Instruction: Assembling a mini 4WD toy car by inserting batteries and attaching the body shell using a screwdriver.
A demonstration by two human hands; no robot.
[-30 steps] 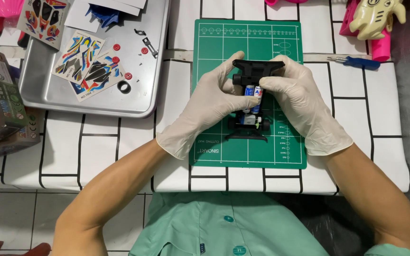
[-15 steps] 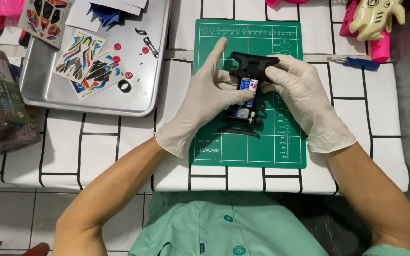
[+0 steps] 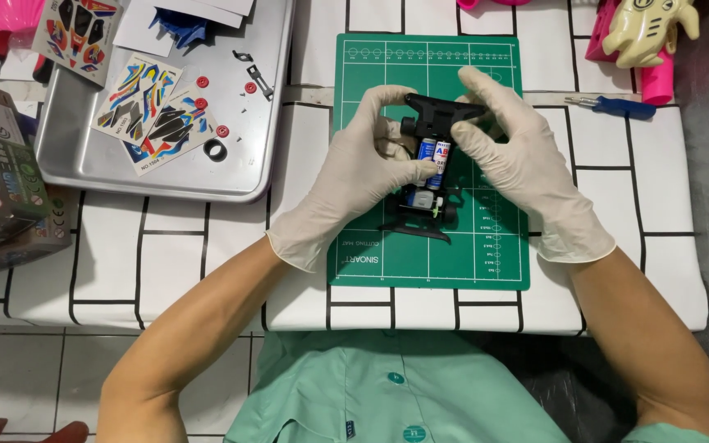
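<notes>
Batteries, two small blue-and-white cylinders [image 3: 434, 156], sit side by side in the middle of a black plastic toy-car chassis [image 3: 430, 168], and both gloved hands close around that chassis so it cannot shift on the green cutting mat [image 3: 371, 254] beneath it. The left hand [image 3: 354, 176] wraps the chassis from its own side, thumb pressed toward the batteries, fingers arched over the far bumper; it is grasping the chassis, which seems to steady the part while the cells are seated. The right hand [image 3: 527, 176] cups the opposite flank, fingertips pinched on the far end, also gripping the chassis. A small grey motor [image 3: 422, 199] shows just below the batteries, toward the person's body.

The mat lies on a tabletop [image 3: 166, 271] covered in white cloth with black lines, probably to protect it and keep small parts visible. Beyond the left hand, a shallow metal tray [image 3: 231, 184] holds coloured sticker sheets [image 3: 153, 111], red washers [image 3: 221, 131] and a black ring [image 3: 215, 149], corralled so they do not roll off. Past the right hand lies a blue-handled screwdriver [image 3: 617, 107], within reach, and a cream toy figure [image 3: 646, 29] well apart.
</notes>
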